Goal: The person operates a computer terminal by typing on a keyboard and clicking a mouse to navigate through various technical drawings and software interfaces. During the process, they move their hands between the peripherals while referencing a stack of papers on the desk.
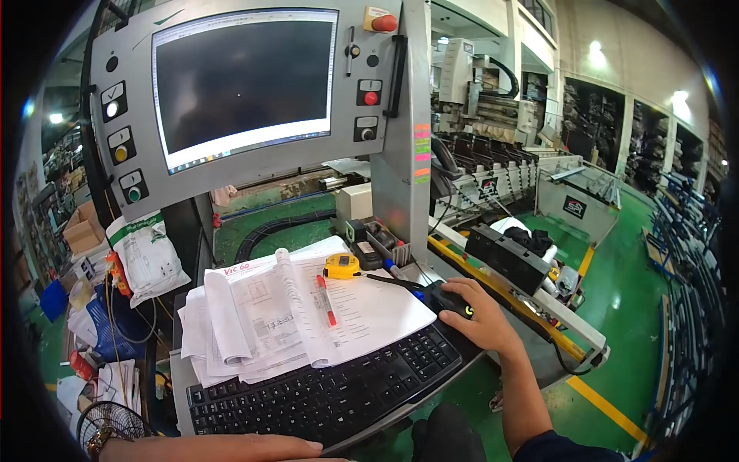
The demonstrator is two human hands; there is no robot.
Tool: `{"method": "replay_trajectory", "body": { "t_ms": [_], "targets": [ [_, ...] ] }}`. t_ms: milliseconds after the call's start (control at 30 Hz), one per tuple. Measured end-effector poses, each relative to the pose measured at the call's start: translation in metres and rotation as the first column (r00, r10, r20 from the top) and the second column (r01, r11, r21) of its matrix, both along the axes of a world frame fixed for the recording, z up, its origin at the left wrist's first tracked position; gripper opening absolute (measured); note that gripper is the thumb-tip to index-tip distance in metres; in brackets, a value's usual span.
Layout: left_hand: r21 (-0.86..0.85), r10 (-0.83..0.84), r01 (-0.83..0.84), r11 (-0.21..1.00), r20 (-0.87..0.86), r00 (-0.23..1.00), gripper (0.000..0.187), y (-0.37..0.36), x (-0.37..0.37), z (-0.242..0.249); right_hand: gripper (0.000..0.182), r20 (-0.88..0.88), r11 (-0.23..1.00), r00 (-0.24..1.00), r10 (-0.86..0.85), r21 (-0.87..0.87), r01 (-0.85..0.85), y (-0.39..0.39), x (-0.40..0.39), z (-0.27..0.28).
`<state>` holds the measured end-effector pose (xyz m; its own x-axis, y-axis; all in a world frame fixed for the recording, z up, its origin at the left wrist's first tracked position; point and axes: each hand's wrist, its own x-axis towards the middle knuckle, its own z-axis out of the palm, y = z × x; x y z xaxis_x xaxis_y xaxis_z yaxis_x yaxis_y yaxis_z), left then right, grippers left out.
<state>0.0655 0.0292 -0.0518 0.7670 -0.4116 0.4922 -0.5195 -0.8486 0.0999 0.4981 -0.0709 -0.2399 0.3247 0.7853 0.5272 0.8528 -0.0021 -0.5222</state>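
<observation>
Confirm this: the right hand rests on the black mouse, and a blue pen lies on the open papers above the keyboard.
Not quite. The head view shows the right hand on the black mouse, and the open papers lie above the keyboard, but the pen on them is red, not blue.

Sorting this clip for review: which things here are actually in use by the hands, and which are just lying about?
In use:
- right hand resting on the black mouse
- left hand lying at the near edge of the keyboard
- monitor straight ahead
- open papers spread above the keys

Lying about:
- red pen on the papers
- yellow tape measure
- white bag at left
</observation>
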Motion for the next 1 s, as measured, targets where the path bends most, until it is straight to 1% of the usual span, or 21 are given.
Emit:
{"method": "replay_trajectory", "body": {
  "t_ms": [133,200,233,367,500,533,633,700,733,800,833,900,933,1000],
  "targets": [
    [-0.024,0.019,-0.020,1.000,-0.052,0.998,0.058,-0.002,-0.002,-0.001,0.062,-0.024,1.000,1.000,0.002,-0.015,-0.003,-0.001,-0.003,0.004],
    [-0.002,0.031,-0.031,1.000,-0.063,0.998,0.060,-0.002,-0.004,0.000,0.062,-0.011,1.000,1.000,-0.003,-0.016,0.002,-0.001,-0.003,0.004],
    [0.022,0.039,-0.038,0.999,-0.053,0.998,0.060,-0.001,-0.005,0.000,0.062,-0.005,1.000,1.000,-0.007,-0.016,0.007,-0.001,-0.003,0.004],
    [0.002,0.021,-0.021,1.000,-0.041,0.999,0.063,0.001,-0.004,-0.007,0.061,-0.002,1.000,1.000,-0.003,-0.007,0.003,-0.001,-0.003,0.004],
    [0.062,0.050,-0.046,0.997,-0.057,0.997,0.061,-0.001,-0.007,0.003,0.062,-0.011,1.000,1.000,-0.005,-0.009,0.005,-0.001,-0.004,0.005],
    [0.042,0.057,-0.054,0.998,-0.071,0.996,0.060,-0.004,-0.007,0.008,0.062,-0.011,1.000,1.000,-0.003,-0.009,0.003,-0.001,-0.004,0.005],
    [0.075,0.036,-0.035,0.997,-0.011,0.999,0.058,0.000,-0.004,0.002,0.062,-0.019,1.000,1.000,0.007,0.007,-0.007,-0.001,-0.005,0.006],
    [0.068,0.025,-0.028,0.997,0.050,0.998,0.056,0.002,-0.003,-0.004,0.061,-0.001,1.000,1.000,0.007,0.009,-0.007,0.000,-0.003,0.005],
    [0.035,0.022,-0.024,0.999,0.074,0.997,0.055,0.001,-0.002,-0.006,0.060,0.006,1.000,1.000,0.007,0.011,-0.007,0.000,-0.002,0.004],
    [0.017,0.020,-0.021,1.000,0.056,0.998,0.053,-0.004,-0.003,0.001,0.060,-0.024,1.000,1.000,0.009,0.015,-0.009,-0.001,-0.005,0.005],
    [0.031,0.021,-0.022,0.999,0.017,1.000,0.053,-0.004,-0.007,0.013,0.060,-0.034,1.000,0.999,0.010,0.019,-0.010,-0.002,-0.004,0.003],
    [0.034,0.019,-0.020,0.999,0.041,0.999,0.052,-0.007,-0.010,0.014,0.061,-0.056,1.000,0.998,0.011,0.024,-0.010,0.000,-0.005,0.005],
    [0.023,0.002,-0.004,1.000,0.088,0.996,0.052,-0.004,-0.006,0.004,0.061,-0.040,1.000,0.999,0.019,0.023,-0.018,0.002,-0.006,0.007],
    [0.005,-0.023,0.022,1.000,0.113,0.993,0.052,-0.003,-0.008,0.001,0.061,-0.021,1.000,1.000,0.008,0.018,-0.008,0.000,-0.006,0.007]
  ]
}}
